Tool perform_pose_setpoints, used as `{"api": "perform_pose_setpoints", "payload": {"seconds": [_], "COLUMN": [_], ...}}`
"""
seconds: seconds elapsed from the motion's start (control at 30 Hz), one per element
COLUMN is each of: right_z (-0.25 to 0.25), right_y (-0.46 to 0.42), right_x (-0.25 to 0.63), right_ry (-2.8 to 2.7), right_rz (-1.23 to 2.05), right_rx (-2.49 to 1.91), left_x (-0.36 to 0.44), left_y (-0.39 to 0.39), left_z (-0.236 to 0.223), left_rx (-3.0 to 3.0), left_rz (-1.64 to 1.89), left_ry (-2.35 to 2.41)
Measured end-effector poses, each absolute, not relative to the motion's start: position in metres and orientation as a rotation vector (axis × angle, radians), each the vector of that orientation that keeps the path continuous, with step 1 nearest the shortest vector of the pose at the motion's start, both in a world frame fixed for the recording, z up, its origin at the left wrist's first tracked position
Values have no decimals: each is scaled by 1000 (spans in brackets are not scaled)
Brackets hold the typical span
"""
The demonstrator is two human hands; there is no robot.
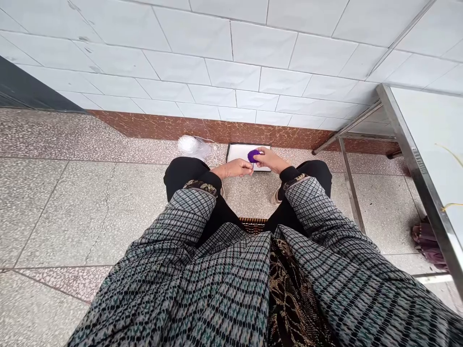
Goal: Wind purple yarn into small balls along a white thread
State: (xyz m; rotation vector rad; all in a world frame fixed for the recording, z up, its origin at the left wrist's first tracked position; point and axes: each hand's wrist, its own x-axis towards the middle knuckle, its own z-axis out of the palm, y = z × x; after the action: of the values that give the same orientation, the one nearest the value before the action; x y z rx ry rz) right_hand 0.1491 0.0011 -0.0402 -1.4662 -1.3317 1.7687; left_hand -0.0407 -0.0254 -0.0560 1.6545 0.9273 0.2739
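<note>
Head view: my right hand [271, 160] pinches purple pompom [252, 155] between thumb and fingers, over white tray [238, 152] with dark rim. My left hand [236, 168], fingertips drawn together, grips purple strand [252, 165] just below pompom.

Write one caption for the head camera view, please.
Right hand holding a purple ball, left hand close beside it, with white yarn on the floor.
</note>
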Motion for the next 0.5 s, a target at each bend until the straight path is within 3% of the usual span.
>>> {"api": "perform_pose_setpoints", "payload": {"seconds": [0.13,0.2,0.37,0.5], "right_z": [-45,-42,-26,-22], "right_y": [0,-1,-7,-3], "right_x": [149,151,157,159], "right_ry": [-1651,-1762,-1534,-1184], "right_rz": [1623,1754,2225,2217], "right_rx": [-1702,-1708,-1293,-990], "left_x": [-44,-45,-47,-48], "left_y": [-24,-23,-18,-15], "left_z": [-54,-54,-55,-59], "left_rx": [1712,1733,1764,1676], "left_rz": [413,509,786,824], "left_ry": [1111,1187,1289,1366]}}
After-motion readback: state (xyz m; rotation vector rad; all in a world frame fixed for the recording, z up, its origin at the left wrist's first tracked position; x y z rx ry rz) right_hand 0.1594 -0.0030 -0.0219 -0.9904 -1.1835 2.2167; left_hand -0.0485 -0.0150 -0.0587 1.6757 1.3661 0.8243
